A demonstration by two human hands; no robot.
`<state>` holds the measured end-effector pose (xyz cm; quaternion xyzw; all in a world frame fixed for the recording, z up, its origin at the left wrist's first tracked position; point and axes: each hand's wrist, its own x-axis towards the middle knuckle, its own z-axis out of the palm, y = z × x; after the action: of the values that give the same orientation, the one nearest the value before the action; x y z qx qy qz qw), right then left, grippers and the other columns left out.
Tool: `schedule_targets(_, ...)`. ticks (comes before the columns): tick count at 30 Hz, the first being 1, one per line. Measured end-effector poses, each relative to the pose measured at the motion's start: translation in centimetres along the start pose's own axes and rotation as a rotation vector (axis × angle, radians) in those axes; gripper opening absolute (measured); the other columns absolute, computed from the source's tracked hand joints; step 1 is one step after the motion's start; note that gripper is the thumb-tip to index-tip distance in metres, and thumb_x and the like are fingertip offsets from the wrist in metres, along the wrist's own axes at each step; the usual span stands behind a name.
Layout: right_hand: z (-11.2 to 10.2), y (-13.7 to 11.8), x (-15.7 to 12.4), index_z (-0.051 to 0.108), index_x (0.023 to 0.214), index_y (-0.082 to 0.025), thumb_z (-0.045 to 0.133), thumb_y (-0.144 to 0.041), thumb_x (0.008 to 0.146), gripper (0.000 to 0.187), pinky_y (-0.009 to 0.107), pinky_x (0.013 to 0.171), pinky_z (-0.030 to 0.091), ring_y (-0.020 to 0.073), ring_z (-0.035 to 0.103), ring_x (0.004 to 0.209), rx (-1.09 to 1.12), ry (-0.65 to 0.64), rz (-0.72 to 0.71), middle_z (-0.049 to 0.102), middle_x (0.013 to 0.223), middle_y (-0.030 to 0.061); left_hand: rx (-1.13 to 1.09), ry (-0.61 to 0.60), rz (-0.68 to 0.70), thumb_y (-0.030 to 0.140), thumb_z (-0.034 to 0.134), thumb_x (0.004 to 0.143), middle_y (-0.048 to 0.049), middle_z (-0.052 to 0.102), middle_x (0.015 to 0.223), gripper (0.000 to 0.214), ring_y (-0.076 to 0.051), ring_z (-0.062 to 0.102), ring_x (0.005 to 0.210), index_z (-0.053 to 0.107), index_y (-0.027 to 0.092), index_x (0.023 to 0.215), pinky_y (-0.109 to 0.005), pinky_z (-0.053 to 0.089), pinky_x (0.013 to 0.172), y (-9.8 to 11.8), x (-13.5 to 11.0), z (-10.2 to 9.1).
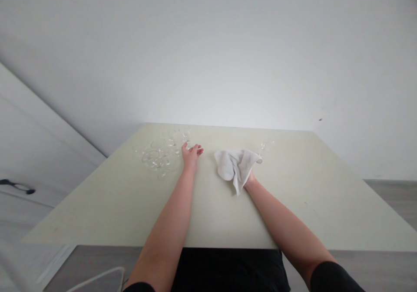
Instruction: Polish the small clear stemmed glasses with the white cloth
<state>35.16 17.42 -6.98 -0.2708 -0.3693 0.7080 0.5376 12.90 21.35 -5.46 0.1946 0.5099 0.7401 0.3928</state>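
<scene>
My left hand (191, 154) reaches forward over the pale table (130, 205), fingers stretched out, right beside a cluster of several clear glasses (161, 153) at the far left. My right hand (250, 177) is almost wholly hidden under a crumpled white cloth (236, 165) that it holds above the table's middle. One more clear stemmed glass (265, 144) stands alone just beyond the cloth, to the right.
A plain white wall rises behind the table. A white cabinet with a dark handle (18, 187) stands at the left. Grey floor (391, 196) shows at the right, and a thin white curved edge (97, 279) lies below the table's front left.
</scene>
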Motion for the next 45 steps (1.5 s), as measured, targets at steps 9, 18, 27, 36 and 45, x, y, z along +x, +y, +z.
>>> schedule_targets(9,0.4,-0.1,0.7,0.071,0.088,-0.024,0.046,-0.087,0.069,0.07,0.047,0.085,0.059,0.0325,0.072,0.096,-0.098,-0.045,0.006,0.076,0.082,0.0099,0.656,-0.054,0.331,0.03,0.065,0.082,0.0049,0.055,0.058,0.024,-0.014,0.056,0.054,0.064,0.016,0.102,-0.025,0.043,0.06,-0.6,0.1,-0.3)
schedule_targets(18,-0.4,2.6,1.8,0.065,0.099,-0.024,0.074,-0.048,0.068,0.04,0.039,0.089,0.058,0.0246,0.072,0.095,-0.17,0.172,-0.114,0.077,0.096,0.0033,1.219,-0.269,0.744,0.03,0.045,0.094,-0.0077,0.067,0.082,0.022,-0.022,0.065,0.083,0.063,0.017,0.094,-0.032,0.045,0.082,0.1,-3.5,0.6)
schedule_targets(27,-1.5,2.0,2.4,0.069,0.091,-0.022,0.078,-0.047,0.067,0.036,0.045,0.099,0.052,0.0266,0.069,0.096,-0.378,0.147,-0.327,0.076,0.099,0.0062,1.658,-0.632,0.79,0.035,0.053,0.089,-0.0073,0.072,0.08,0.036,-0.028,0.069,0.08,0.058,0.024,0.123,-0.034,0.045,0.071,1.8,-7.7,0.6)
schedule_targets(36,0.4,-0.1,0.9,0.07,0.093,-0.022,0.078,-0.04,0.064,0.035,0.041,0.097,0.052,0.0265,0.068,0.098,-0.345,0.081,-0.256,0.076,0.103,0.005,1.225,-0.901,0.956,0.027,0.066,0.079,-0.0112,0.072,0.1,0.034,-0.027,0.066,0.095,0.068,0.024,0.113,-0.037,0.049,0.088,3.8,-8.0,0.0)
schedule_targets(45,-0.2,0.6,1.2,0.07,0.09,-0.023,0.078,-0.042,0.065,0.033,0.04,0.095,0.05,0.0258,0.067,0.096,-0.429,0.001,-0.195,0.075,0.097,0.005,0.738,-0.75,0.449,0.046,0.046,0.088,-0.0036,0.059,0.057,0.036,-0.014,0.052,0.049,0.062,0.019,0.07,-0.027,0.04,0.052,1.9,-7.6,-0.8)
